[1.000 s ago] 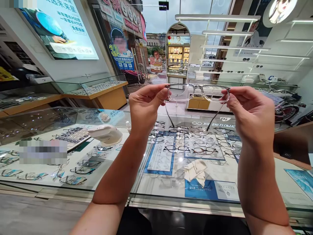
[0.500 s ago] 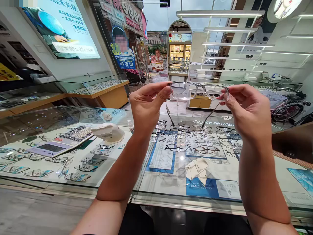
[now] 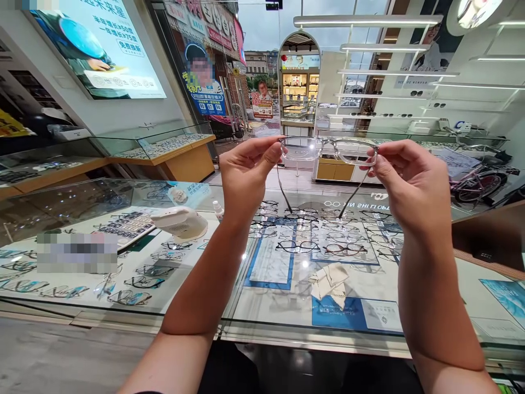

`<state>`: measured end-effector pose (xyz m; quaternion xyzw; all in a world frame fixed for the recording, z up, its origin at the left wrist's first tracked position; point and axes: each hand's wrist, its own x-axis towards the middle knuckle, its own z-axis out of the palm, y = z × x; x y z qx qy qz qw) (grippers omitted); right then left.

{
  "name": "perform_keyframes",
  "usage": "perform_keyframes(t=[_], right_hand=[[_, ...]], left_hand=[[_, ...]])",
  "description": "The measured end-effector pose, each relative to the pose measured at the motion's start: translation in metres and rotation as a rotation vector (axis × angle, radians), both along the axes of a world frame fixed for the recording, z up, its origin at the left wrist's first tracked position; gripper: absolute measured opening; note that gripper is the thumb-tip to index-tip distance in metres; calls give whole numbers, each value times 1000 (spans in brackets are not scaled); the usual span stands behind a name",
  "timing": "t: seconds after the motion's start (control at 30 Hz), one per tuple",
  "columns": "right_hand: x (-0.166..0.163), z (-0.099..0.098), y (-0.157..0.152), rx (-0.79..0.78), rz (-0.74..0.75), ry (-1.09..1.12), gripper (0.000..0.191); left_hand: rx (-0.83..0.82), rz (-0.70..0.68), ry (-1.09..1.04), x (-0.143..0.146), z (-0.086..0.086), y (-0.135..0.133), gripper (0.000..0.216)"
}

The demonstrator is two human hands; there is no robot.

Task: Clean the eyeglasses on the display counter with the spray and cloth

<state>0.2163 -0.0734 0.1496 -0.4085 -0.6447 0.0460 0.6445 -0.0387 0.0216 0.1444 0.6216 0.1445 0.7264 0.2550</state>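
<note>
Glasses (image 3: 328,150) held above glass counter (image 3: 262,323), cloth (image 3: 330,282) on it — calculator (image 3: 123,227), perhaps, left, fan-like device (image 3: 180,223) beside it

Both bare forearms rise from the lower edge, elbows low, wrists bent a little forward. The left hand (image 3: 246,175) is raised at the centre, its thumb and forefinger pinched together at their tips, other fingers curled. The right hand (image 3: 410,183) is at the same height, well apart from it, pinching in the same way.
</note>
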Motion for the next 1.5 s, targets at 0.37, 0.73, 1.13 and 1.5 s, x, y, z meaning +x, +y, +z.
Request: perform_keyframes(t=[0.37, 0.73, 1.13, 1.5], right_hand=[[-6, 3, -7, 25, -21, 3, 17], [-4, 3, -5, 14, -71, -28, 18], [-1, 1, 2, -27, -160, -61, 13], [-3, 3, -2, -28, -161, -42, 13]], left_hand=[[7, 31, 53, -3, -7, 13, 26], [42, 62, 65, -3, -8, 16, 27], [109, 92, 96, -3, -7, 9, 16], [94, 53, 80, -2, -8, 12, 16]])
